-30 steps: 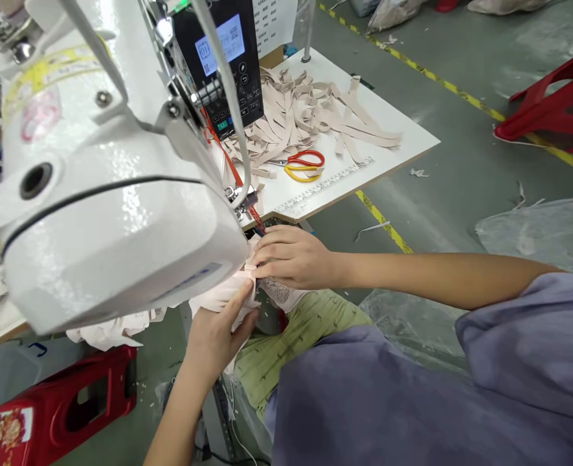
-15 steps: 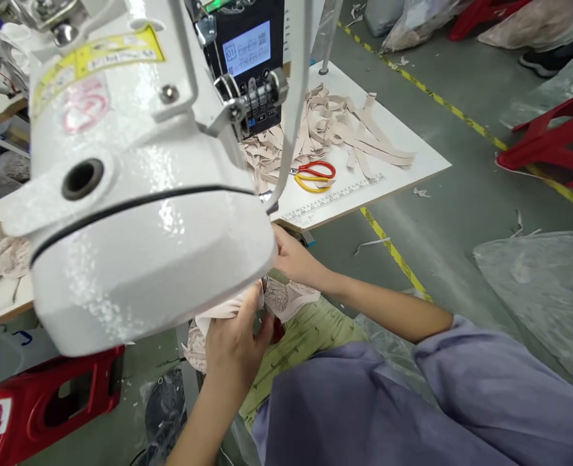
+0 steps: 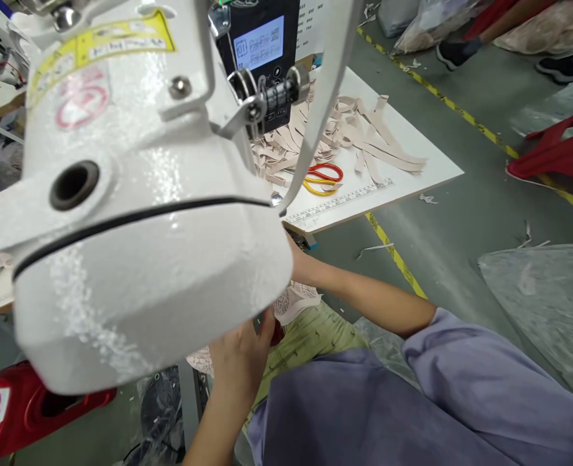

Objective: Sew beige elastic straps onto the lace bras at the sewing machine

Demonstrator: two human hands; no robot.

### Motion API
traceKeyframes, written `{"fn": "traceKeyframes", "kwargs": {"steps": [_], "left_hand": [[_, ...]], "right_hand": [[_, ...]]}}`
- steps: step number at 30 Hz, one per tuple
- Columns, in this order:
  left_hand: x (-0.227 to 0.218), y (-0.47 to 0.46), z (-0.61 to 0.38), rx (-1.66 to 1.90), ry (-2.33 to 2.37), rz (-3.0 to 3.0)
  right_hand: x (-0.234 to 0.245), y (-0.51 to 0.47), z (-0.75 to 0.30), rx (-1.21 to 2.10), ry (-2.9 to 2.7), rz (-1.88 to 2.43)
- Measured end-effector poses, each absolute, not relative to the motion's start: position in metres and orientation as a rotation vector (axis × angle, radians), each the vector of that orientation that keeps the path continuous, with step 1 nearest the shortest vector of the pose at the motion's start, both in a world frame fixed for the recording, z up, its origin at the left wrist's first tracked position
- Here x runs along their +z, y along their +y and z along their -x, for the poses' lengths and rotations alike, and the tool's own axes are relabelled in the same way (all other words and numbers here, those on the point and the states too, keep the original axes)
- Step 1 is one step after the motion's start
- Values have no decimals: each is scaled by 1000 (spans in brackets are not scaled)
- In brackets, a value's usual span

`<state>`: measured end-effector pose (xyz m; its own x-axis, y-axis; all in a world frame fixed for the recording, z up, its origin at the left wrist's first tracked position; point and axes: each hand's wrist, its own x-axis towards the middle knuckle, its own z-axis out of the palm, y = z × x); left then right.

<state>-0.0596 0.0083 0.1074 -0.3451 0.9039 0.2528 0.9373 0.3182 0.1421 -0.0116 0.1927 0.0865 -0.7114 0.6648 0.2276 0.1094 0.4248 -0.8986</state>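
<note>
A white sewing machine head fills the left and middle of the view and hides the needle area. Below its lower edge my left hand holds pale pink lace fabric; its fingertips are partly covered by the machine. Some of the lace shows left of that hand, and some hangs to its right over my lap. My right hand reaches in behind the machine's right end, near the lace. Only its back and wrist show, so its fingers are hidden.
On the white table lie beige fabric strips, red-and-yellow-handled scissors and a printed ruler scale. A control panel stands behind the machine. Red stools, plastic bags and another person's foot are around.
The view has shifted, so the machine head looks larger and lower and covers more of both hands. My left hand stays by the lace. Another person's leg has appeared at the top right.
</note>
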Motion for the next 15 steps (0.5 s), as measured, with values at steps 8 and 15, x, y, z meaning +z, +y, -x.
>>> {"fn": "traceKeyframes", "kwargs": {"steps": [8, 15], "left_hand": [[103, 7, 62, -423, -2397, 1712], [105, 7, 61, -401, -2398, 1700]], "right_hand": [[86, 192, 11, 1146, -2184, 648], [84, 194, 13, 1205, -2155, 600]]}}
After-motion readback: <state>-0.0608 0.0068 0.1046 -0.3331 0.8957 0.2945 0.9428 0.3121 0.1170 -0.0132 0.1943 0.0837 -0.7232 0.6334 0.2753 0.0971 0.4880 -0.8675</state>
